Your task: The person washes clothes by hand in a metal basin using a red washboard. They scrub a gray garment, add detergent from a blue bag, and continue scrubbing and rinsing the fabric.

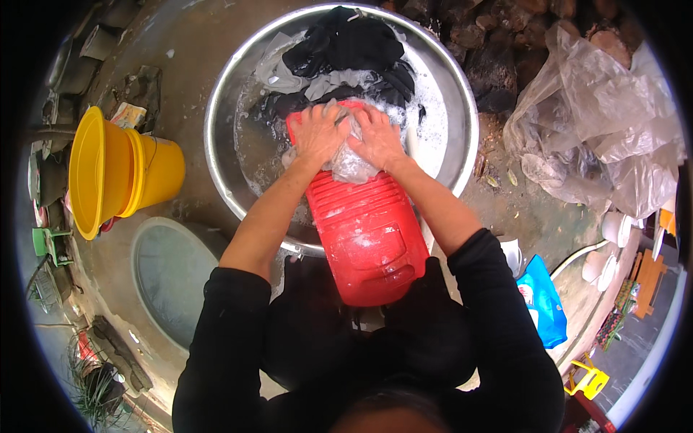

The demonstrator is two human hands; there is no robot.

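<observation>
A red plastic washboard leans into a large round metal basin, its lower end between the knees. On its ribs lies a wet, light grey cloth, bunched up. My left hand and my right hand grip and press this cloth side by side near the top of the board. Beyond them, black clothing and a grey garment soak in the basin. White suds float along its right side.
To the left are a yellow basin, a yellow bucket and a tub of water. At the right lie a clear plastic sheet, stacked logs and a blue bag. A small yellow stool is farther right.
</observation>
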